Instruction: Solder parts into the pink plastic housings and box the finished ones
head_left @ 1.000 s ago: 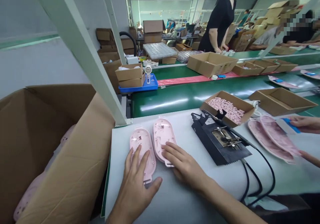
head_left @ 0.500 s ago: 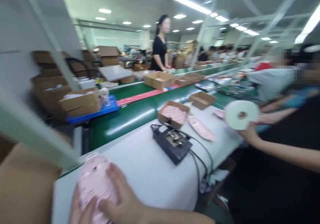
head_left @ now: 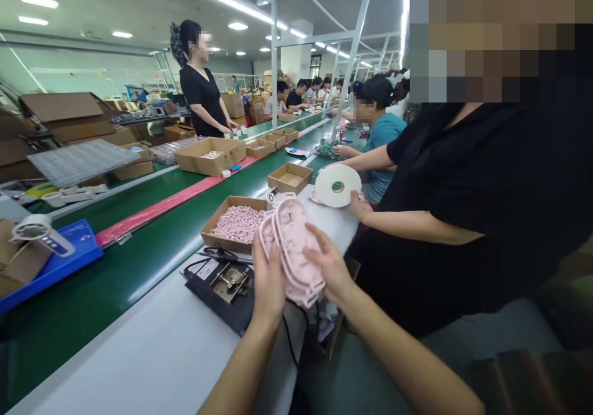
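Observation:
A small stack of pink oval plastic shells is held up in front of me, over the near edge of the white bench top. My left hand grips its left side, with the thumb across the near face. On the right edge, my right hand closes on the shells with thumb and fingers. Behind the stack, a cardboard box holds many small pink pieces. Below and left of my hands sits a black device with a metal fixture on top and cables.
A co-worker at right holds a white roll over the bench. An open cardboard tray stands beyond the pink pieces. The green conveyor runs along the left, with a red strip. A blue tray holds a white hair-dryer-like part.
My view has turned right. Both hands have carried the pink shells from the bench's left end to beside the black device. The co-worker still holds the white roll.

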A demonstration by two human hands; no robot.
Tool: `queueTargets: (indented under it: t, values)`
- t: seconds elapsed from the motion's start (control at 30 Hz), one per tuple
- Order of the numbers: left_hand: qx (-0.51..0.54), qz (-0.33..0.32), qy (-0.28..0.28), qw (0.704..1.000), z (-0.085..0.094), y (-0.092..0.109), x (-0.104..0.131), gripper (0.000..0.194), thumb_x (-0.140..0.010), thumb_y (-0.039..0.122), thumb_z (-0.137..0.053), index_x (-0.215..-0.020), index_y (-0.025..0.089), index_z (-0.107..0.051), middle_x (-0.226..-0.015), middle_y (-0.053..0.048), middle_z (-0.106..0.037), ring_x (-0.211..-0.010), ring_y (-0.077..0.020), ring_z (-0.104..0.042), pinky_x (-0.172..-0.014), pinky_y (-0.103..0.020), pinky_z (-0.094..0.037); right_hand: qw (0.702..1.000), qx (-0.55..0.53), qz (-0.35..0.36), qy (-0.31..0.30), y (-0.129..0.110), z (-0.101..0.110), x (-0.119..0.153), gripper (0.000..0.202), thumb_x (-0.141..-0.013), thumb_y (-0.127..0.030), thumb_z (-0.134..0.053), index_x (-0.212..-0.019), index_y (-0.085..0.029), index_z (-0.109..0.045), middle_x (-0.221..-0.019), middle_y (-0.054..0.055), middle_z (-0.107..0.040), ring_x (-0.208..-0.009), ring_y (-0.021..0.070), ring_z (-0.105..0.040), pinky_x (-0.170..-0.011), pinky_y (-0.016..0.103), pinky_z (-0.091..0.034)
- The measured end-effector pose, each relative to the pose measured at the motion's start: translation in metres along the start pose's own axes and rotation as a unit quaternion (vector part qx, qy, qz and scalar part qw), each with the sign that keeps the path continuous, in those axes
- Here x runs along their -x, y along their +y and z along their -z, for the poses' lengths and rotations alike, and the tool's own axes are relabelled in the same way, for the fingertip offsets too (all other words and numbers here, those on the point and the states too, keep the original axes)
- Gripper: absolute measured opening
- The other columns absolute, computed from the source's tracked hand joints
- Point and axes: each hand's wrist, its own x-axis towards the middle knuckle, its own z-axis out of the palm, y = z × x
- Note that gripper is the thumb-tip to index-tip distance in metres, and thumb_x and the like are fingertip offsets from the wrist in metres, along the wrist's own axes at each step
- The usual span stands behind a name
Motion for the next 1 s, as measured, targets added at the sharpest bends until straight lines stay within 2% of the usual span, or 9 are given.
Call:
queueTargets:
  t: [0.07, 0.17, 0.27, 0.37, 0.47, 0.57, 0.67, 0.87, 1.0]
  values:
    - [0.043, 0.001, -0.006, 0.999, -0.033, -0.008, -0.040, 0.067, -0.101, 0.048, -0.047, -0.158, 0.021, -0.024, -0.160, -0.011, -0.035, -0.147, -0.0198, -0.038, -0.122, -0.034, -0.034, 0.999, -0.025, -0.015, 0.013, -0.013, 0.021, -0.043, 0.084, -0.066, -0.024, -0.078, -0.143, -0.021, -0.046, -0.135, 0.011, -0.060, -0.100, 0.0227, -0.069, -0.083, 0.033, -0.060]
    - [0.074, 0.024, 0.031, 0.997, -0.060, -0.028, -0.088, 0.056, -0.101, 0.034, -0.048, -0.153, 0.016, -0.035, -0.153, -0.012, -0.045, -0.140, -0.0191, -0.046, -0.121, -0.034, -0.035, 0.999, -0.028, -0.024, 0.012, -0.026, 0.052, -0.106, 0.085, -0.066, -0.018, -0.069, -0.147, -0.020, -0.041, -0.112, 0.007, -0.068, -0.079, 0.0152, -0.067, -0.068, 0.025, -0.057]
    - [0.075, 0.062, 0.085, 0.992, -0.067, -0.047, -0.125, 0.048, -0.099, 0.020, -0.048, -0.146, 0.012, -0.043, -0.145, -0.015, -0.052, -0.132, -0.0216, -0.054, -0.118, -0.042, -0.039, 0.999, -0.001, -0.033, 0.020, -0.031, 0.082, -0.163, 0.084, -0.068, -0.011, -0.060, -0.148, -0.021, -0.039, -0.108, 0.005, -0.068, -0.077, 0.0132, -0.065, -0.065, 0.023, -0.055]
    - [0.062, 0.086, 0.127, 0.986, -0.063, -0.059, -0.147, 0.049, -0.095, 0.013, -0.052, -0.144, 0.013, -0.046, -0.139, -0.015, -0.056, -0.125, -0.0231, -0.057, -0.113, -0.048, -0.043, 0.996, 0.065, -0.056, 0.004, -0.024, 0.104, -0.204, 0.076, -0.064, -0.003, -0.057, -0.138, -0.017, -0.052, -0.096, 0.004, -0.067, -0.068, 0.0122, -0.061, -0.057, 0.020, -0.050]
    - [0.050, 0.101, 0.148, 0.982, -0.057, -0.064, -0.152, 0.050, -0.094, 0.009, -0.053, -0.143, 0.015, -0.049, -0.136, -0.013, -0.058, -0.124, -0.0232, -0.057, -0.113, -0.049, -0.042, 0.987, 0.139, -0.076, -0.033, -0.008, 0.112, -0.227, 0.065, -0.063, 0.001, -0.054, -0.125, -0.014, -0.065, -0.082, 0.001, -0.063, -0.056, 0.0085, -0.051, -0.046, 0.016, -0.037]
    - [0.052, 0.115, 0.148, 0.981, -0.055, -0.061, -0.148, 0.052, -0.093, 0.006, -0.050, -0.144, 0.015, -0.049, -0.135, -0.012, -0.059, -0.121, -0.0216, -0.060, -0.112, -0.046, -0.045, 0.975, 0.183, -0.097, -0.076, 0.006, 0.113, -0.241, 0.055, -0.067, 0.000, -0.053, -0.118, -0.013, -0.068, -0.074, 0.000, -0.059, -0.051, 0.0062, -0.041, -0.044, 0.016, -0.030]
    - [0.048, 0.124, 0.148, 0.980, -0.055, -0.053, -0.143, 0.053, -0.092, 0.005, -0.049, -0.144, 0.016, -0.049, -0.136, -0.011, -0.059, -0.122, -0.0206, -0.059, -0.114, -0.043, -0.043, 0.972, 0.194, -0.089, -0.095, 0.009, 0.121, -0.254, 0.051, -0.072, -0.004, -0.054, -0.121, -0.014, -0.066, -0.080, 0.001, -0.060, -0.055, 0.0066, -0.044, -0.049, 0.016, -0.035]
    - [0.044, 0.124, 0.139, 0.981, -0.054, -0.040, -0.139, 0.052, -0.092, 0.010, -0.052, -0.143, 0.022, -0.052, -0.137, -0.007, -0.060, -0.126, -0.0197, -0.057, -0.118, -0.038, -0.038, 0.968, 0.235, -0.055, -0.062, -0.006, 0.154, -0.285, 0.069, -0.074, -0.008, -0.049, -0.142, -0.019, -0.046, -0.087, 0.004, -0.061, -0.060, 0.0122, -0.052, -0.058, 0.024, -0.049]
    - [0.061, 0.137, 0.135, 0.979, -0.049, -0.040, -0.135, 0.051, -0.091, 0.012, -0.054, -0.141, 0.024, -0.054, -0.134, -0.007, -0.062, -0.122, -0.0207, -0.059, -0.118, -0.041, -0.039, 0.947, 0.315, -0.036, -0.049, -0.017, 0.163, -0.299, 0.069, -0.071, -0.006, -0.055, -0.139, -0.015, -0.050, -0.090, 0.005, -0.062, -0.062, 0.0129, -0.054, -0.066, 0.030, -0.052]
